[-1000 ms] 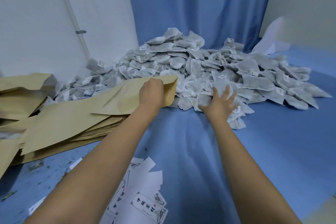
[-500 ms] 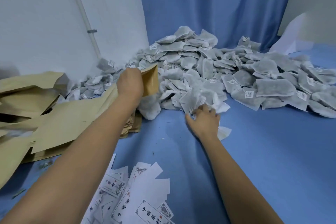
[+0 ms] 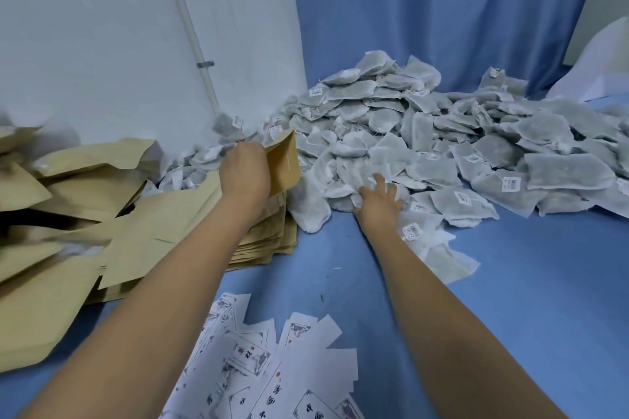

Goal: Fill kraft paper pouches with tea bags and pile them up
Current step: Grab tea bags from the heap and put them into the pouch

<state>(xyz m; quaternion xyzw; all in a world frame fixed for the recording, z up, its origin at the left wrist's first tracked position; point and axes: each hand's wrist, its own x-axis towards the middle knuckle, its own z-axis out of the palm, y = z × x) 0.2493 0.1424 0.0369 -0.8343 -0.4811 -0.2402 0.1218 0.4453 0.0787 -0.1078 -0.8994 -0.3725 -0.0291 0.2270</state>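
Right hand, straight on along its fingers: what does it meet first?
The tea bag pile. The right hand lies on its front bags, so going on would likely just push deeper into them.

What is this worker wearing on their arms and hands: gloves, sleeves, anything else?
Nothing that shows. The left hand and right hand are bare, without gloves. The left forearm and right forearm are uncovered down to the picture's lower edge, so no sleeve appears. Neither wrist carries a watch or bracelet, and the visible fingers show no ring.
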